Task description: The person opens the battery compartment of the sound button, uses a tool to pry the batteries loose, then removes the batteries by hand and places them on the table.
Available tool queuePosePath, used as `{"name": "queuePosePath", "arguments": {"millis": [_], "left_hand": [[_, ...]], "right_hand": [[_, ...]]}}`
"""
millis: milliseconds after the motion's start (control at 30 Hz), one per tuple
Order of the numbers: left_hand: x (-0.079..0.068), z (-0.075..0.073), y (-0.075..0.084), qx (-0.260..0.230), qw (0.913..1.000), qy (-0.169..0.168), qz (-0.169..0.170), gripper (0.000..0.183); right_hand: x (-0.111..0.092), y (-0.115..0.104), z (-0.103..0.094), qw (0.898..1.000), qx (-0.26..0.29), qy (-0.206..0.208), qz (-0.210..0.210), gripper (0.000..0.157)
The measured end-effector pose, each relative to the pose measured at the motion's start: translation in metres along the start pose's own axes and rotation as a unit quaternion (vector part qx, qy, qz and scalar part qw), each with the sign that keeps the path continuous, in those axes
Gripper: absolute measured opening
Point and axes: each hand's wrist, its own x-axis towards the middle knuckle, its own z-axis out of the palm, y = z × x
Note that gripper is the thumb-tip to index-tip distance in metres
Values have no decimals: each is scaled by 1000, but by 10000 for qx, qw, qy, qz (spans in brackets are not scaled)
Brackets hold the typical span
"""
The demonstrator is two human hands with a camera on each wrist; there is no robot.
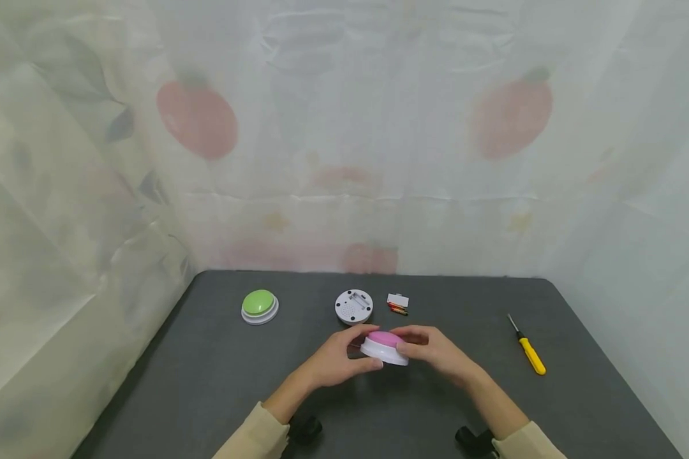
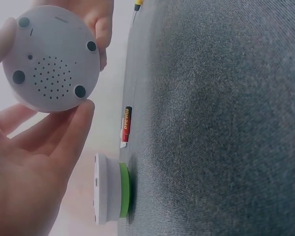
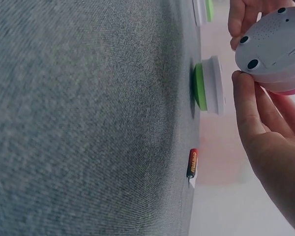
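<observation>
Both hands hold a round white push button with a pink top [image 1: 386, 349] above the table, close to its middle. My left hand [image 1: 341, 360] grips its left side between thumb and fingers, and my right hand [image 1: 439, 354] pinches the right side. The pink top faces up, slightly tilted. In the left wrist view the button's white underside [image 2: 51, 61] shows dark round feet and a patch of small speaker holes. Just beyond the hands, a second white button [image 1: 354, 307] lies upside down with its battery compartment uncovered; its green top [image 3: 200, 87] faces the table in the right wrist view.
A green-topped button [image 1: 259, 305] sits upright at the back left. Right of the overturned button lie red-and-black batteries [image 1: 399, 310] beside a small white cover [image 1: 398, 299]. A yellow-handled screwdriver [image 1: 531, 354] rests at the right of the dark grey table [image 1: 207, 395]. Patterned curtains stand behind and beside it.
</observation>
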Motion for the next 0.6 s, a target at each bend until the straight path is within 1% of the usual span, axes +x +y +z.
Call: {"name": "queuePosePath", "arguments": {"millis": [100, 200, 300, 367, 500, 600], "left_hand": [[0, 0, -1, -65, 9999, 112, 62, 61], [1, -1, -4, -141, 9995, 285, 56, 54], [0, -2, -7, -220, 9989, 411, -72, 49], [-1, -2, -8, -232, 9986, 447, -150, 49], [-2, -2, -8, -371, 9979, 504, -165, 48], [-2, -1, -10, -704, 9962, 491, -160, 46]], "right_hand": [[-1, -2, 2, 10000, 28, 43, -16, 47], [-3, -3, 5, 9998, 149, 67, -111, 48], [-5, -5, 8, 9993, 296, 90, -186, 51], [-6, -7, 10, 9990, 349, 109, -251, 53], [-5, -7, 14, 9984, 247, 220, -462, 53], [-5, -6, 16, 9970, 145, 324, -692, 52]]}}
